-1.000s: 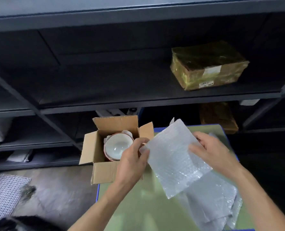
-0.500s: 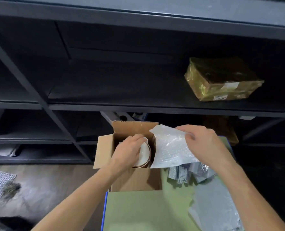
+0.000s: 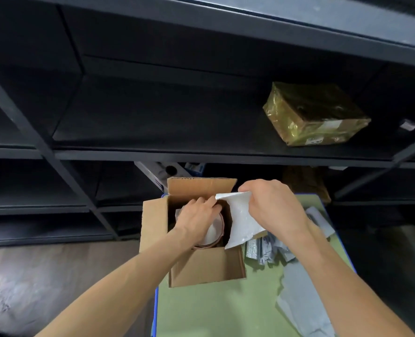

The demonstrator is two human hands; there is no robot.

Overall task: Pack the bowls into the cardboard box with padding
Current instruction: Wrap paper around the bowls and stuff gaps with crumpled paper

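An open cardboard box [image 3: 206, 266] stands at the far left of the green table [image 3: 213, 310]. Inside it sits a white bowl with a reddish rim [image 3: 213, 235], partly hidden. My left hand [image 3: 196, 216] reaches into the box and lies over the bowl, its fingertips touching the top edge of a white bubble-wrap sheet [image 3: 240, 220]. My right hand [image 3: 272, 205] pinches that sheet's upper corner and holds it upright along the box's right inner side. Whether more bowls lie beneath cannot be seen.
More bubble-wrap sheets [image 3: 303, 302] and a crumpled pile [image 3: 269, 249] lie on the table to the right of the box. Dark metal shelving [image 3: 201, 154] rises right behind, with a taped brown parcel [image 3: 316, 115] on it. Bare floor lies to the left.
The bubble-wrap sheet went from spread above the table to standing in the box beside the bowl. My left hand moved from the sheet's edge into the box over the bowl.
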